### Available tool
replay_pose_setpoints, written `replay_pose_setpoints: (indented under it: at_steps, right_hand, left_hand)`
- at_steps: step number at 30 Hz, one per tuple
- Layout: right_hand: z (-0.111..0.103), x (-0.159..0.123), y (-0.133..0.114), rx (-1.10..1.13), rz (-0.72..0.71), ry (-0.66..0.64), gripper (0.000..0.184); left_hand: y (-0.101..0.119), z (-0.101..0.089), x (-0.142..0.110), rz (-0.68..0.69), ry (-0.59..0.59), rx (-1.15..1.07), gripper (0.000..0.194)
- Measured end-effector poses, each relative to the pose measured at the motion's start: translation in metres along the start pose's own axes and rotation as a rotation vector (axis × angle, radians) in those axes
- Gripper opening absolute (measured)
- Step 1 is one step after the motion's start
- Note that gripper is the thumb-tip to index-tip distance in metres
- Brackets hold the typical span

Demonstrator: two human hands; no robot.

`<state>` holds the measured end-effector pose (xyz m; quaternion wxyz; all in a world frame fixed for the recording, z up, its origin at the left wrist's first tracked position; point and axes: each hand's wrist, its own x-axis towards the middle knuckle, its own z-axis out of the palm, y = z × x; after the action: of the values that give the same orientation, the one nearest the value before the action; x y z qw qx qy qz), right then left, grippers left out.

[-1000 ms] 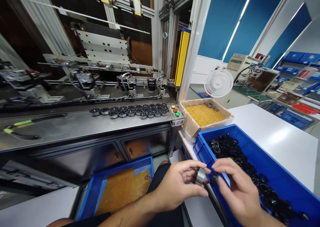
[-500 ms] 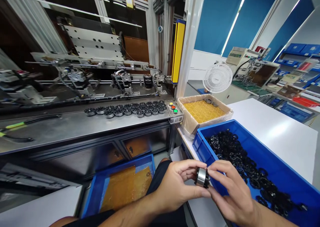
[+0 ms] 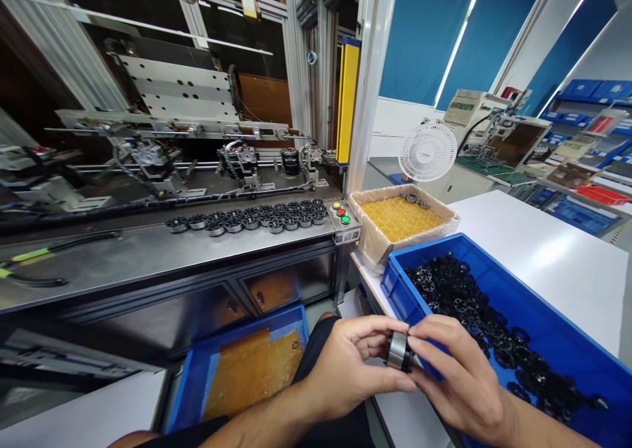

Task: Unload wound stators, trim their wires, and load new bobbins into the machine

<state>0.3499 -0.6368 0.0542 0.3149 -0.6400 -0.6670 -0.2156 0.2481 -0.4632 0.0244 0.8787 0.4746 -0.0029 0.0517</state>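
Between both hands is a small metal ring with black plastic end pieces, like a motor stator core (image 3: 397,351). My left hand (image 3: 353,362) grips its silver band between thumb and fingers. From the other side, my right hand (image 3: 457,372) pinches the black rim with its fingertips; that side is partly hidden by the fingers. Just beyond and to the right of my hands stands a blue bin (image 3: 395,283) with a heap of black plastic ring parts (image 3: 464,296). Similar stator cores (image 3: 251,217) stand in rows on the steel bench (image 3: 162,263).
A plastic-lined carton (image 3: 368,237) holds yellow sheet and a few parts. A button box (image 3: 345,227) sits at the bench's end. Green-handled pliers (image 3: 29,255) lie on the left. Below the bench is another blue bin (image 3: 180,395). A white fan (image 3: 427,151) stands behind the carton.
My hands stay nearly still around the stator core, which shows a slight turn at most. The view has shifted a little.
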Motion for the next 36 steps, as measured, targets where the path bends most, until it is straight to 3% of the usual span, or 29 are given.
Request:
replay_pose_setpoints:
  at_steps: [7, 12, 14, 16, 19, 22, 27, 33, 36]
  right_hand:
    - [-0.006, 0.007, -0.001, -0.108, -0.059, 0.004, 0.03]
    - [-0.005, 0.005, -0.004, -0.138, -0.089, 0.006, 0.033]
    - [-0.005, 0.005, -0.004, -0.11, -0.07, 0.004, 0.034]
    - [-0.005, 0.007, -0.001, -0.028, 0.002, 0.013, 0.037]
    - [-0.006, 0.009, 0.006, 0.183, 0.233, -0.013, 0.047]
    - [-0.006, 0.01, 0.01, 0.371, 0.385, -0.093, 0.041]
    - [-0.003, 0.009, 0.005, 0.391, 0.401, -0.052, 0.029]
    - [-0.001, 0.007, -0.001, 0.376, 0.492, -0.095, 0.044]
    - [0.002, 0.007, -0.003, 0.342, 0.531, -0.067, 0.033]
  left_hand:
    - [0.002, 0.001, -0.001, -0.054, 0.0, 0.018, 0.057]
    - [0.001, 0.002, -0.002, -0.109, -0.034, 0.026, 0.06]
    - [0.0, 0.002, -0.004, -0.071, -0.049, 0.069, 0.059]
    - [0.001, 0.003, -0.008, 0.006, -0.096, 0.151, 0.058]
    - [0.005, 0.003, -0.015, 0.1, -0.188, 0.342, 0.054]
    - [0.01, 0.003, -0.018, 0.173, -0.23, 0.542, 0.049]
    - [0.006, 0.005, -0.016, 0.236, -0.222, 0.547, 0.047]
    - [-0.001, 0.004, -0.014, 0.215, -0.201, 0.44, 0.038]
    - [-0.005, 0.005, -0.015, 0.267, -0.206, 0.458, 0.039]
